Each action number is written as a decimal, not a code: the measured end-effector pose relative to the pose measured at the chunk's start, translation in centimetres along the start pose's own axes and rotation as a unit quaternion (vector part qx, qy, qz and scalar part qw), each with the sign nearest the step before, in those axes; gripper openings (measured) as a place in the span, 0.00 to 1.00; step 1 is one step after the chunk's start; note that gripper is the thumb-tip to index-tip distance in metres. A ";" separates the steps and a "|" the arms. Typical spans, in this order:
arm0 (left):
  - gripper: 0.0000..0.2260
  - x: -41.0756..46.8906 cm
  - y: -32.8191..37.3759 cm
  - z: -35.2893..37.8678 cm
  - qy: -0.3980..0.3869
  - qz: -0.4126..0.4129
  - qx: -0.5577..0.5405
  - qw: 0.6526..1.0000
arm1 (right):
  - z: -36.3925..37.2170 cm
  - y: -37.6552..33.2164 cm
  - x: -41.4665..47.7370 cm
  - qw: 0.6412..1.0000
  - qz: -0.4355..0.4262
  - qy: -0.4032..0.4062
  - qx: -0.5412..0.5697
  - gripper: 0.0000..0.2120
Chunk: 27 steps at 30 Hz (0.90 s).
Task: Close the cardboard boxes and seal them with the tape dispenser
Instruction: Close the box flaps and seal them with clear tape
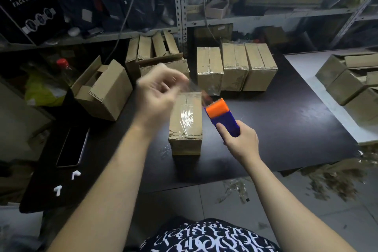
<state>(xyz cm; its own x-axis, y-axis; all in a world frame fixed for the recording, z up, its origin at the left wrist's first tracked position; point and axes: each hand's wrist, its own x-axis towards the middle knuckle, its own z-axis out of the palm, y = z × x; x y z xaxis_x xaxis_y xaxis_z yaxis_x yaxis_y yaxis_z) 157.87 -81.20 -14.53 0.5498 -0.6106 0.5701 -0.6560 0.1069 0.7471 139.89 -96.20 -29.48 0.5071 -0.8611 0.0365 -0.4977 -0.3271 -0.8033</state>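
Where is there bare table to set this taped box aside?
Widest bare patch: black table right of the tape dispenser, between the sealed boxes and the front edge. Crowded: open box, phone and earbuds on the left.

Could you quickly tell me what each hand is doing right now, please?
Left hand: blurred, fingers curled, seemingly pinching the clear tape.
Right hand: grips the tape dispenser.

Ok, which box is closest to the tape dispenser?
The lone box in front, glossy tape along its top; the tape dispenser is just right of it.
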 end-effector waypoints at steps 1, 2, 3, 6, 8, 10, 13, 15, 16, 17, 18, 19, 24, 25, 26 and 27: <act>0.01 1.0 -0.1 -0.8 0.025 -0.026 -0.004 0.999 | -0.3 0.8 -0.1 0.999 -0.031 -0.006 0.026 0.21; 0.01 1.8 -0.3 -1.5 0.037 -0.051 0.000 0.998 | -0.6 1.5 -0.2 0.997 -0.061 -0.010 0.039 0.20; 0.02 2.5 -0.5 -1.9 0.042 -0.076 0.006 0.996 | -0.7 2.0 -0.2 0.995 -0.089 -0.009 0.036 0.20; 0.02 3.9 -0.8 -2.2 0.076 -0.122 0.004 0.990 | -0.4 2.5 -0.3 0.985 -0.166 0.019 -0.046 0.23; 0.02 4.1 -0.3 -1.9 0.081 -0.104 0.018 0.991 | 0.1 2.1 -0.6 0.975 -0.189 0.045 -0.107 0.26; 0.02 3.7 0.6 -1.4 0.042 -0.049 0.042 0.997 | 0.3 1.3 -0.6 0.984 -0.133 0.054 -0.109 0.24; 0.02 2.5 1.4 -0.8 -0.028 0.025 0.052 0.998 | -0.3 0.2 0.2 1.000 0.010 -0.020 0.020 0.22; 0.02 2.0 1.1 -0.8 -0.046 0.047 0.056 0.996 | -0.5 -0.9 0.1 0.983 0.050 -0.078 0.158 0.23; 0.02 1.8 1.0 -0.8 -0.058 0.055 0.059 0.995 | -0.4 -1.5 0.0 0.976 0.060 -0.088 0.191 0.22; 0.02 1.5 1.0 -0.6 -0.071 0.064 0.063 0.993 | -0.2 -2.0 0.2 0.976 0.070 -0.087 0.187 0.21; 0.01 1.2 1.2 -0.4 -0.081 0.073 0.066 0.992 | 0.0 -2.5 0.4 0.977 0.086 -0.083 0.178 0.21; 0.01 0.9 1.7 -0.2 -0.086 0.084 0.062 0.991 | 0.4 -2.4 0.9 0.976 0.122 -0.073 0.164 0.21; 0.02 2.0 4.3 -1.8 -0.054 0.118 -0.003 0.992 | -0.2 2.4 2.7 0.960 0.280 0.029 0.007 0.31; 0.02 2.4 4.3 -2.1 -0.058 0.091 -0.012 0.994 | -0.2 3.2 2.6 0.969 0.244 0.035 -0.036 0.31; 0.03 2.4 4.1 -2.2 -0.062 0.055 -0.031 0.996 | 0.1 3.8 2.3 0.974 0.213 0.027 -0.069 0.28; 0.02 2.3 3.8 -2.2 -0.059 0.019 -0.054 0.997 | 0.5 4.2 2.2 0.977 0.189 0.010 -0.094 0.25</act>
<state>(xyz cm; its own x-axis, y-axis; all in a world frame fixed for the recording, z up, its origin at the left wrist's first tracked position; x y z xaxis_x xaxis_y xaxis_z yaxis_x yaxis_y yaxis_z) 157.75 -80.50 -9.66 0.4559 -0.6922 0.5595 -0.6131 0.2114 0.7612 139.29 -99.22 -33.08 0.2494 -0.9411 -0.2282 -0.7679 -0.0487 -0.6387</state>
